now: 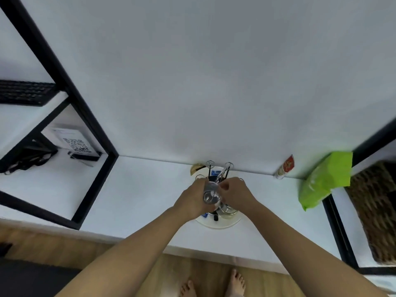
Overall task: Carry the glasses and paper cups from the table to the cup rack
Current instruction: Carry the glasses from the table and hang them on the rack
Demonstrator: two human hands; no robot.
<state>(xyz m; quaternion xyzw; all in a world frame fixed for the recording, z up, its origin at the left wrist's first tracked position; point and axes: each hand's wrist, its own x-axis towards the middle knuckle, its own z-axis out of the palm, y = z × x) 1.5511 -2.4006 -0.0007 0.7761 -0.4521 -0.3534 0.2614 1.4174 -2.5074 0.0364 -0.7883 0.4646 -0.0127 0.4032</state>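
Far left: black-framed shelf point(64, 86) against the white wall, with a dark keyboard point(23, 93) on an upper level. Below it, a white card printed with a QR code point(75, 145), propped in a dark stand, beside a tangle of black cords point(27, 159).

Centre: white tabletop point(139, 189) carrying the cup rack point(218, 219), a round white base with dark upright prongs ending in wire loops. Behind the rack, just at the wall, a small yellowish object point(196, 168), too blurred to identify. Left hand point(194, 200) reaching in from below, fingers curled round a clear glass point(211, 194), held directly above the rack's middle. Glass pressed between the two hands, its side turned toward the camera; whether already seated on a prong, impossible to tell. Right hand point(234, 192) just beside, fingertips pinching at the upper edge of the same glass, thumb and fingers bent close together. Under the right hand, another glass point(228, 210) already standing low on the rack base, partly hidden.

Right: small red-and-white packet point(286, 167) leaning at the wall, well apart from the rack. Further right, a bright green bag point(325, 181) lying on the tabletop, touching a second black frame. Beyond that, a woven brown basket point(372, 211).

Bottom edge: wooden floor point(64, 243) and bare feet point(214, 285).
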